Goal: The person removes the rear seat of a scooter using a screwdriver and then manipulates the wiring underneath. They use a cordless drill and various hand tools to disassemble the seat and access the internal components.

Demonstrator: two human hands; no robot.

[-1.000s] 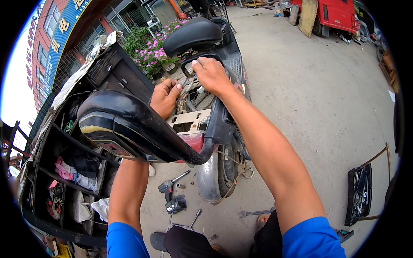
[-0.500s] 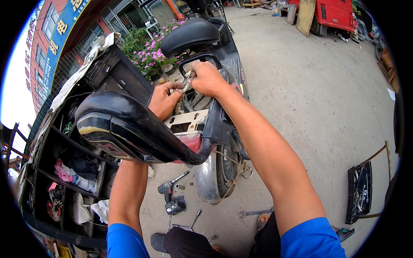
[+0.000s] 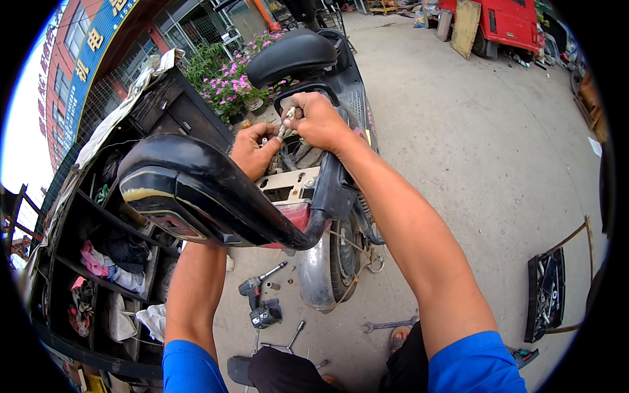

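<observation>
The black scooter (image 3: 327,203) stands before me, its inner compartment exposed with dark wiring (image 3: 303,154) and a beige metal plate (image 3: 289,183). My left hand (image 3: 257,149) is closed around a pale connector (image 3: 282,130) amid the wires. Just above and right of it, my right hand (image 3: 317,123) pinches the same pale connector bundle; exactly which piece each hand grips is partly hidden. A large curved black bar (image 3: 183,177) arches over my left forearm. The black seat (image 3: 291,56) lies beyond my hands, and the rear wheel (image 3: 318,275) is below.
Below are a cordless drill (image 3: 253,293), a Y-shaped wrench (image 3: 288,344) and a spanner (image 3: 386,325). A cluttered black shelf (image 3: 98,262) is at left, a tool case (image 3: 545,295) at right. Pink flowers (image 3: 232,88) and a red vehicle body (image 3: 498,26) are farther back.
Pale connectors have come into view between my fingers. My right fingers have curled lower around them, while my left fingers have shifted slightly at the wires.
</observation>
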